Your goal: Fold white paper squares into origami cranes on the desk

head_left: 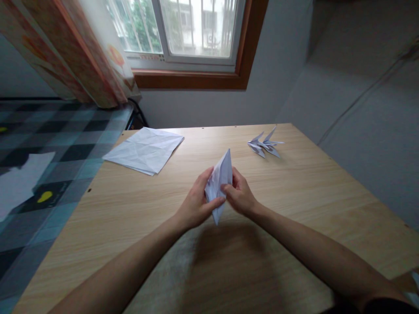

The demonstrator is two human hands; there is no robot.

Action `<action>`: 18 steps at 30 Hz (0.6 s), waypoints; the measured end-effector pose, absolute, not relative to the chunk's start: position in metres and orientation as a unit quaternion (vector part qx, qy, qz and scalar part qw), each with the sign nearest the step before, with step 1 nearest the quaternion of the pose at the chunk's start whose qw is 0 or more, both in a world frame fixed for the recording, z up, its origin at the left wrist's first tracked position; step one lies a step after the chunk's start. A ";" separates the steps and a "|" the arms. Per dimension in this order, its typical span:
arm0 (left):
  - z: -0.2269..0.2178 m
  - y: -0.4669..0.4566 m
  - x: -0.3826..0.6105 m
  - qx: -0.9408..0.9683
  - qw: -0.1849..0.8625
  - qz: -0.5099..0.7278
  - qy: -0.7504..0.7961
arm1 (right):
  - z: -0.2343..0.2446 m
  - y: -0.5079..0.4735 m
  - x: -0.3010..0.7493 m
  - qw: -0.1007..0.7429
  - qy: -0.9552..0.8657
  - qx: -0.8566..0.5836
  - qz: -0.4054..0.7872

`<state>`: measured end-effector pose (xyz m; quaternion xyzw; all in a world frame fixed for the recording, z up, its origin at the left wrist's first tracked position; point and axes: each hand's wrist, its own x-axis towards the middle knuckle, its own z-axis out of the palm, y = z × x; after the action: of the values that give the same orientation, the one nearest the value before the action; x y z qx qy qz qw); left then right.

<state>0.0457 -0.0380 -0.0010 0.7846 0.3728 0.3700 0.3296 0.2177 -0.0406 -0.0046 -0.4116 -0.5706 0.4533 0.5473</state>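
Between my two hands, a little above the wooden table (131, 226), is a piece of folded white paper (221, 174) in a long diamond shape with a pointed top and bottom. My left hand (198, 203) grips its left side, thumb across the lower front and fingers behind. On the right edge, my right hand (241, 194) pinches the paper with the thumb in front, and its other fingers are partly hidden behind. Both thumbs lie close together near the middle of the paper.
Creased square white sheets (147, 148) lie at the table's back left. Folded paper pieces with several sharp points (266, 143) sit at the back right. Left of the table, a checked cloth (19, 244) carries torn-looking white paper (24, 181). A window and curtain (88, 56) are behind.
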 end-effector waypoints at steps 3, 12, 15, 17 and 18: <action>0.000 -0.039 0.044 0.798 0.321 0.358 0.362 | -0.005 -0.041 0.216 0.547 -0.560 -0.464 0.414; 0.002 -0.044 0.046 0.836 0.302 0.339 0.309 | -0.002 -0.046 0.218 0.509 -0.602 -0.566 0.240; 0.001 -0.041 0.045 0.812 0.281 0.382 0.339 | -0.001 -0.044 0.219 0.488 -0.646 -0.552 0.200; 0.000 -0.036 0.042 0.799 0.270 0.406 0.352 | -0.001 -0.042 0.222 0.479 -0.668 -0.538 0.187; 0.000 -0.033 0.040 0.795 0.267 0.412 0.356 | -0.002 -0.040 0.224 0.477 -0.677 -0.529 0.185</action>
<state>0.0399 -0.0328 -0.0001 0.7949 0.3561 0.4120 0.2675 0.2242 -0.0403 -0.0019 -0.5290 -0.6771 0.1853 0.4768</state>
